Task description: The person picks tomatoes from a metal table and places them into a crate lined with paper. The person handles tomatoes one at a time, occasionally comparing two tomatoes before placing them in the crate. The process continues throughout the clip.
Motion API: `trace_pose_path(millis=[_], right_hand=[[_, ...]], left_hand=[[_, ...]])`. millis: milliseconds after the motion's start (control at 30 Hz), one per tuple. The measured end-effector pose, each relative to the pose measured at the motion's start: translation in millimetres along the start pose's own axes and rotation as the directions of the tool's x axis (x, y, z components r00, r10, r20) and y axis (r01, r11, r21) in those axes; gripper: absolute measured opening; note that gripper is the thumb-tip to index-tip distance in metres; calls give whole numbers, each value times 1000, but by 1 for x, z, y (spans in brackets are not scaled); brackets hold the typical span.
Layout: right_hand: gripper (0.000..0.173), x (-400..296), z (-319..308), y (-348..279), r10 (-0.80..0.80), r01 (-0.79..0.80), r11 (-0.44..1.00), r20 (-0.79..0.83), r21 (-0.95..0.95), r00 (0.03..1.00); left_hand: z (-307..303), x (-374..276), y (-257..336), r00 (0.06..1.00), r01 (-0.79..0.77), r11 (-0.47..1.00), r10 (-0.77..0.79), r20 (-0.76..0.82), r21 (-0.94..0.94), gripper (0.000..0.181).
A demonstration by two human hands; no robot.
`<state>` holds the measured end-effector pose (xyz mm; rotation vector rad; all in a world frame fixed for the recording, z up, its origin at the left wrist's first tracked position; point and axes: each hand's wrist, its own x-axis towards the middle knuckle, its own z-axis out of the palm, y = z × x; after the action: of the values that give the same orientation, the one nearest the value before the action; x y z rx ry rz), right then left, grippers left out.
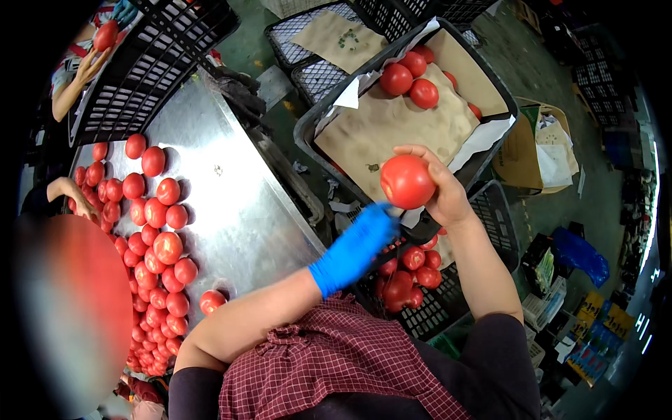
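My right hand (450, 195), bare, holds a large red tomato (408, 181) over the near edge of a black plastic crate (306, 130) lined with brown paper (388, 126). Several tomatoes (396, 79) rest at the far end of that paper. My left hand (357, 251), in a blue glove and blurred, is just below the held tomato; its fingers are too blurred to tell whether they touch it or grip anything. Beneath my hands, a lower black crate (436, 310) holds more tomatoes (398, 286), some joined or misshapen.
A metal table (247, 210) on the left bears many tomatoes (168, 248). A black crate (118, 84) stands tilted at its far end. Other people's hands (90, 65) are at the left. A cardboard box (520, 152) with paper stands right of the lined crate. A blurred red shape fills the lower left.
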<state>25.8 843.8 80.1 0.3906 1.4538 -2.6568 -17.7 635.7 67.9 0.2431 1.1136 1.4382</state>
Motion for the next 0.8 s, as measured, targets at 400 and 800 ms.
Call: trace_pose_path(millis=[400,800], right_hand=[[74,107,-156,17,-481,-171,265,-284,-949,830],[79,162,-186,17,-500,-507,-121,-389,-854,774]], left_hand=[[-40,9,23,993,16,648,-96,-62,-761,56],[-45,19,14,957,-45,620,-199,-213,-784,38]])
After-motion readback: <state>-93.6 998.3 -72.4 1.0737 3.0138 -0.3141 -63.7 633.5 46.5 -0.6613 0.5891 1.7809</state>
